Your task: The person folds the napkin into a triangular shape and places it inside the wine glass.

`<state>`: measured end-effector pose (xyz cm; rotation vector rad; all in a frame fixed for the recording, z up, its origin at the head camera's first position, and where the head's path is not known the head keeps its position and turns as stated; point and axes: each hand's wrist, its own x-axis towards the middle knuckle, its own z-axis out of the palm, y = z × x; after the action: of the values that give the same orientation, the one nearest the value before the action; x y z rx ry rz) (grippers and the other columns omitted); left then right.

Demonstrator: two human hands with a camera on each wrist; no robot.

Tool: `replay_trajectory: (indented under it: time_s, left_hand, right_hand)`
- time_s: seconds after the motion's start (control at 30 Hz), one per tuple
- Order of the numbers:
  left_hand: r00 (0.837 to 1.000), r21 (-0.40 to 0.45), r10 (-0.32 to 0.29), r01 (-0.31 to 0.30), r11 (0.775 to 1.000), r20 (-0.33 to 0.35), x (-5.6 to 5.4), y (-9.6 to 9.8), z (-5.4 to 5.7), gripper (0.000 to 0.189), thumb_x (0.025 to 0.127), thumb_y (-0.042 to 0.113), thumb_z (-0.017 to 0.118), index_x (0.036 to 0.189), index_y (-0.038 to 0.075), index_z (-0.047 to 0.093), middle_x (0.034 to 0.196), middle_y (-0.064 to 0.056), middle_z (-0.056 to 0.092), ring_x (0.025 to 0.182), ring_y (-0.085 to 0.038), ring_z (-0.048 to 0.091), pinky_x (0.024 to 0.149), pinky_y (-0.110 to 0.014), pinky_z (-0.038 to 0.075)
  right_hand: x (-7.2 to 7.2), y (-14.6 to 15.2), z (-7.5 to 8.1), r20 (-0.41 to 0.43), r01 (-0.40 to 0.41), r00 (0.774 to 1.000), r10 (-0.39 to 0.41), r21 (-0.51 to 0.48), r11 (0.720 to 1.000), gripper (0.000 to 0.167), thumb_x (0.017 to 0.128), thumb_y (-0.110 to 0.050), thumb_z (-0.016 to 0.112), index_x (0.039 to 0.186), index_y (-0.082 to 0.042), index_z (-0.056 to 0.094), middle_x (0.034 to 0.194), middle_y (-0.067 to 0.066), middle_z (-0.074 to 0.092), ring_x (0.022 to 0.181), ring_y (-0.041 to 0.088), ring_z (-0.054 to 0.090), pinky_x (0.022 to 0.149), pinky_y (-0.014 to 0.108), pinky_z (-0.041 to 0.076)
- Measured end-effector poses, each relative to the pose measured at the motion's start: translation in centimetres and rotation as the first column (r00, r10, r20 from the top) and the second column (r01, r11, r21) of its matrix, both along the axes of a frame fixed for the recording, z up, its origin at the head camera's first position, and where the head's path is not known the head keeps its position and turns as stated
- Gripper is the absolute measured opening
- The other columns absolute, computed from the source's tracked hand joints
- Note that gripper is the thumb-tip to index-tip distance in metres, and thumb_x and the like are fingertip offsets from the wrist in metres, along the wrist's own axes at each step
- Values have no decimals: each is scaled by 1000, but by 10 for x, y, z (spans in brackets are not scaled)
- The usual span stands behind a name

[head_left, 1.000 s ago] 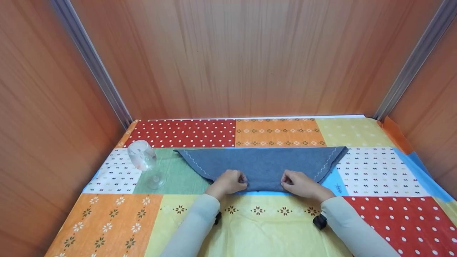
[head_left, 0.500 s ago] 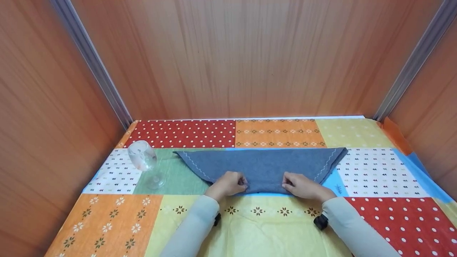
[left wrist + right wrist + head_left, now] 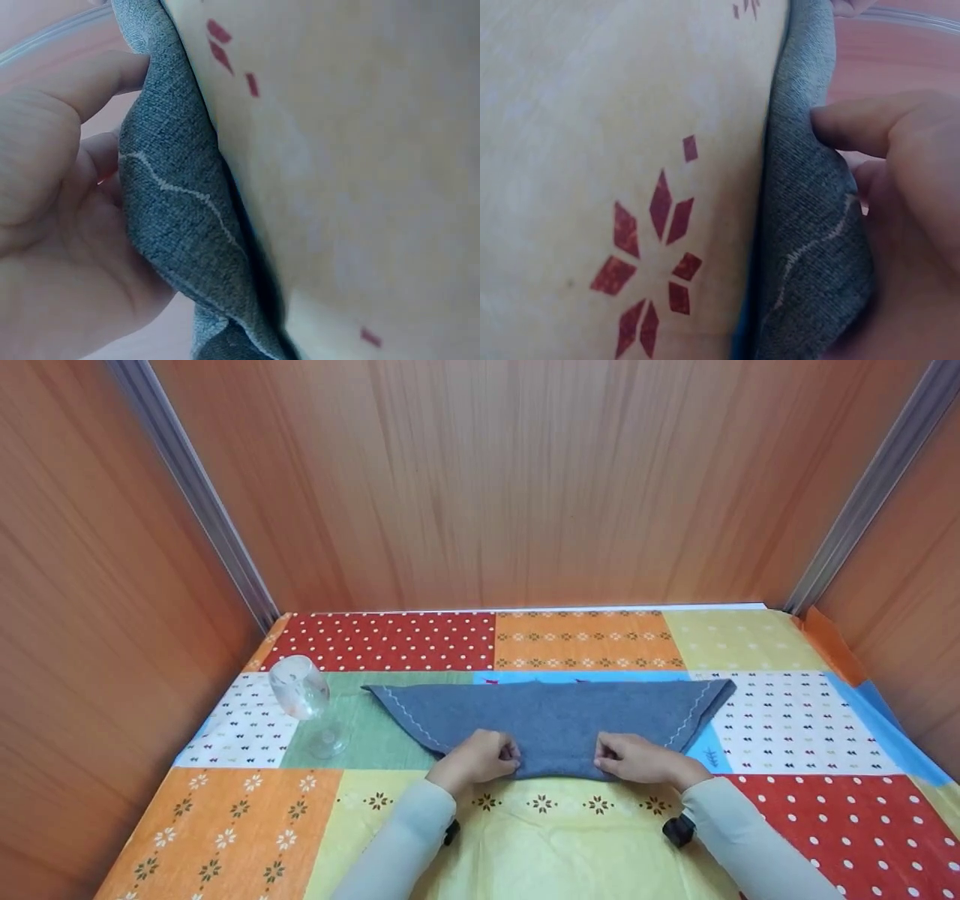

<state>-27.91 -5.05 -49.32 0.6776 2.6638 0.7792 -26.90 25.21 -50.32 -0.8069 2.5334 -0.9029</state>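
A grey cloth (image 3: 555, 712) with pale zigzag stitching near its slanted sides lies folded across the middle of the table, long edge at the back. My left hand (image 3: 480, 759) grips its near folded edge left of centre, fingers curled. On the same edge, right of centre, my right hand (image 3: 637, 759) pinches the fabric. In the left wrist view the thumb presses the rolled edge of the cloth (image 3: 176, 157); the fingers behind it are partly hidden. The right wrist view has the right thumb against the cloth (image 3: 806, 180) likewise.
A clear stemmed glass (image 3: 300, 690) stands on the left, apart from the cloth. A patchwork tablecloth (image 3: 225, 825) covers the table. Wooden panels (image 3: 525, 487) close off the back and both sides.
Both hands have drawn the grey cloth a little nearer to the body, its near edge now over the yellow patch. The glass has stayed put.
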Motion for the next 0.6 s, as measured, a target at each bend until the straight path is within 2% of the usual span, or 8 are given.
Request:
replay_trajectory:
  time_s: [0.2, 0.3, 0.37, 0.43, 0.47, 0.5, 0.6]
  left_hand:
    - [1000, -4, -9, 9, 1000, -14, 6, -1, 1, 4, 95, 16, 70, 95, 11, 70, 80, 6, 60, 69, -9, 53, 66, -27, 48]
    - [997, -28, -30, 28, 999, -77, 8, 1, 1, 4, 94, 15, 71, 94, 11, 71, 83, 5, 63, 70, -9, 55, 67, -27, 50]
    - [986, -69, -64, 54, 996, -155, 10, 3, 1, 5, 93, 14, 72, 95, 10, 72, 86, 3, 67, 75, -10, 59, 71, -28, 53]
    - [959, -139, -119, 86, 987, -257, 12, 4, 1, 7, 91, 14, 74, 97, 11, 73, 90, 2, 69, 81, -13, 63, 76, -29, 54]
    - [938, -174, -153, 101, 980, -312, 13, 6, 1, 8, 90, 14, 75, 98, 11, 74, 92, 1, 69, 84, -14, 64, 78, -31, 55]
    - [913, -207, -185, 114, 972, -364, 14, 7, 1, 10, 89, 13, 76, 99, 11, 74, 93, 1, 70, 86, -15, 64, 79, -31, 55]
    - [824, -269, -263, 140, 953, -502, 17, 8, 0, 11, 87, 10, 78, 97, 12, 75, 92, 0, 69, 86, -18, 63, 78, -31, 54]
  right_hand:
    - [1, 1, 1, 52, -5, 999, 5, 2, 1000, 12, 105, -18, 53, 95, -13, 56, 81, -2, 53, 68, 13, 44, 64, 30, 39]
    - [2, 2, 1, 53, -4, 999, 4, -4, 1000, 12, 105, -19, 53, 95, -14, 56, 81, -2, 53, 68, 13, 45, 64, 30, 39]
    - [2, 2, 1, 53, -2, 999, 2, -10, 1000, 12, 105, -20, 53, 96, -14, 57, 81, -2, 54, 68, 13, 45, 63, 30, 39]
    - [2, 3, 0, 47, -3, 999, 4, -16, 1000, 12, 105, -20, 54, 96, -13, 57, 81, -2, 54, 68, 13, 45, 63, 30, 39]
    - [2, 3, 0, 45, -1, 999, 2, -15, 1000, 12, 105, -20, 54, 96, -13, 57, 81, -2, 54, 69, 12, 45, 63, 29, 39]
    - [2, 3, 0, 40, -2, 999, 3, -16, 1000, 12, 105, -19, 54, 96, -13, 57, 81, -2, 54, 69, 12, 46, 64, 29, 39]
    - [3, 2, 1, 33, -5, 999, 5, -22, 1000, 12, 105, -18, 55, 95, -11, 57, 81, -2, 54, 69, 12, 46, 64, 29, 39]
